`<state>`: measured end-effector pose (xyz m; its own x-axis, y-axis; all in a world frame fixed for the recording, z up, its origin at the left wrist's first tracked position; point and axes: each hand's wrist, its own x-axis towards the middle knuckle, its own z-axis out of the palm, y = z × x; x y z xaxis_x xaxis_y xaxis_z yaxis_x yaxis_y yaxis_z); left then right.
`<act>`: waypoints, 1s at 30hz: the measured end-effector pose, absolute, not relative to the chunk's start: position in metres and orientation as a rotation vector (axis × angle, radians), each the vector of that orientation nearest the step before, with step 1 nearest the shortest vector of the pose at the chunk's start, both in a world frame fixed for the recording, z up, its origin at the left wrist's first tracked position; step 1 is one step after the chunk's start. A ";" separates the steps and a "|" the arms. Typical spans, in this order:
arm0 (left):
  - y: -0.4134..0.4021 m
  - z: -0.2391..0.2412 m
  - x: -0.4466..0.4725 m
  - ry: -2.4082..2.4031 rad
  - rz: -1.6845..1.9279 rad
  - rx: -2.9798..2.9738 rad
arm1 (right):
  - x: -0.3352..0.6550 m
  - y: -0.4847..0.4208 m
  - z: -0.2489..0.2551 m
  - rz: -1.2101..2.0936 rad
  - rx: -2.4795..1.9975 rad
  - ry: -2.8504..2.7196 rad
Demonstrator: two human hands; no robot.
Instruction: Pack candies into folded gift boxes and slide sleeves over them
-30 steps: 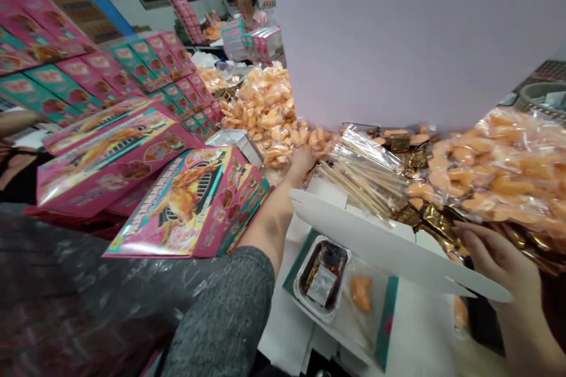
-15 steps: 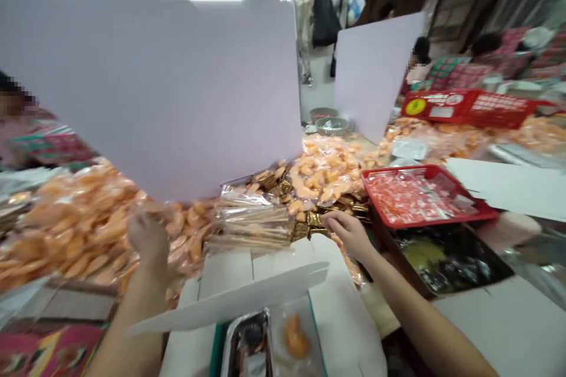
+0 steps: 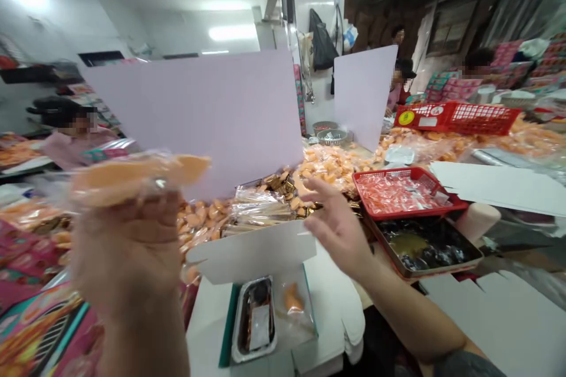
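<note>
My left hand (image 3: 128,241) is raised at the left, its fingers closed around a clear plastic packet of orange pieces (image 3: 132,177), blurred by motion. My right hand (image 3: 338,230) hovers palm inward with fingers apart, holding nothing, over the area beside the bundles of wooden sticks (image 3: 260,203). Below, between my arms, stands an open box (image 3: 309,306) with its white flap (image 3: 256,253) raised. Inside are a foil tray (image 3: 254,318) with dark contents and a pale label, and a clear bag with one curved orange piece (image 3: 292,299).
A heap of bagged orange pieces (image 3: 329,162) and gold packets (image 3: 280,182) lie behind the sticks. At the right, a red tray of small packets (image 3: 451,203) overlaps a dark tray (image 3: 415,274). Lilac boards (image 3: 198,112) stand behind. Other people (image 3: 66,147) sit beyond.
My left hand has risen from the orange heap with a packet in it. My right hand has lifted off the gold packets with its fingers spread. The view has tilted upward.
</note>
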<state>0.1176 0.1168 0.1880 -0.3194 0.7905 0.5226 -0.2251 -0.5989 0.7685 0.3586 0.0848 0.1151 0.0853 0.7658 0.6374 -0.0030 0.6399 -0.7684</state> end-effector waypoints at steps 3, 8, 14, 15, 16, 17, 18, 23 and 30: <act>0.069 0.171 0.156 0.808 1.951 1.095 | 0.333 0.066 0.108 1.116 -0.525 -1.305; 0.022 0.112 0.162 0.901 1.513 0.988 | 0.327 0.031 0.070 1.429 -0.477 -1.072; -0.005 0.037 0.106 0.929 1.078 0.584 | 0.350 -0.002 0.008 1.350 -0.880 -0.915; -0.006 0.026 0.094 0.946 1.075 0.532 | 0.353 -0.002 -0.003 1.337 -0.937 -0.905; -0.007 0.014 0.082 0.978 1.097 0.495 | 0.354 -0.001 -0.014 1.324 -0.991 -0.892; -0.007 0.005 0.072 1.025 1.134 0.481 | 0.354 0.002 -0.024 1.314 -1.043 -0.875; -0.006 -0.004 0.063 1.086 1.173 0.495 | 0.354 0.005 -0.033 1.301 -1.090 -0.859; -0.007 -0.016 0.045 1.435 1.356 0.967 | 0.343 0.011 -0.057 1.163 -1.219 -0.817; 0.020 -0.025 0.056 1.627 1.361 1.655 | 0.328 0.025 -0.062 1.020 -1.242 -0.850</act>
<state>0.0561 0.0199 -0.0254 -0.1807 0.9274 0.3276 0.4861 -0.2053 0.8494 0.3282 0.0246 -0.0617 0.3358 0.9416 -0.0242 -0.1462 0.0268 -0.9889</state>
